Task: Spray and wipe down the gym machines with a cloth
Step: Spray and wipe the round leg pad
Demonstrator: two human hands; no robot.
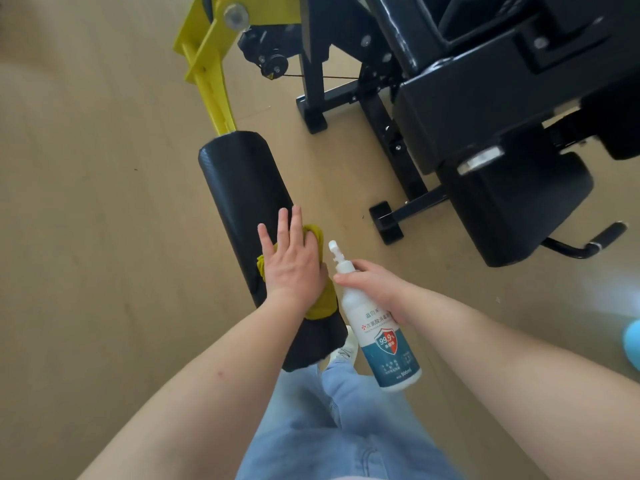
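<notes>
The olive-yellow cloth (321, 307) lies bunched on the near half of the black padded roller (242, 181), towards its right side. The person's left hand (294, 265) presses it down with fingers (281, 226) straight and spread, palm flat, not gripping it. Just beside it, the right hand (374, 282) has its fingers curled round the upper body of a white disinfectant spray bottle (384, 344). The nozzle points up and away, and the bottle sits close to the roller's end without touching it. The roller hangs off a yellow lever arm (214, 81) that runs back to the black machine frame (381, 133). A thick black pad (512, 209) and a small side handle (588, 244) sit further right, all standing on a tan floor (104, 202). The person's light jeans (346, 427) and a pale shoe (346, 348) show below the roller. From where I stand this looks like the wiping half of the job on this one roller. Whether the vinyl is wet I can't tell, as no sheen or droplets show. The far half of the roller appears untouched by the cloth at present. By my reckoning the yellow arm, the frame, the big pad and the handle all remain to be sprayed and wiped, so the task seems early on.
</notes>
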